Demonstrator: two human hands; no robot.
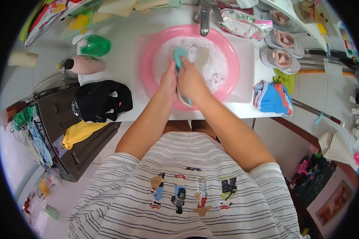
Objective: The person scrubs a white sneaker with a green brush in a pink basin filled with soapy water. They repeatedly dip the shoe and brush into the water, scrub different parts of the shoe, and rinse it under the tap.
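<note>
A pink plastic basin (234,68) of foamy, soapy water stands in the white sink (246,71) under a metal faucet (204,24). Over the foam, my right hand (190,77) grips a teal object (180,55), perhaps a brush or a shoe part; its kind is unclear. My left hand (168,80) presses against it from the left side, fingers closed around its lower part. A pale curved edge (184,100) shows below my hands, maybe a shoe's sole. Another pale, elongated item (202,58) lies in the suds just right of my hands, partly under foam.
Left of the sink are a green pump bottle (95,45), a pink bottle (88,64) and bunched black cloth (104,100). To the right are light sneakers (279,61), a white plastic packet (239,24) and folded blue cloth (270,98). A yellow cloth (82,133) hangs at lower left.
</note>
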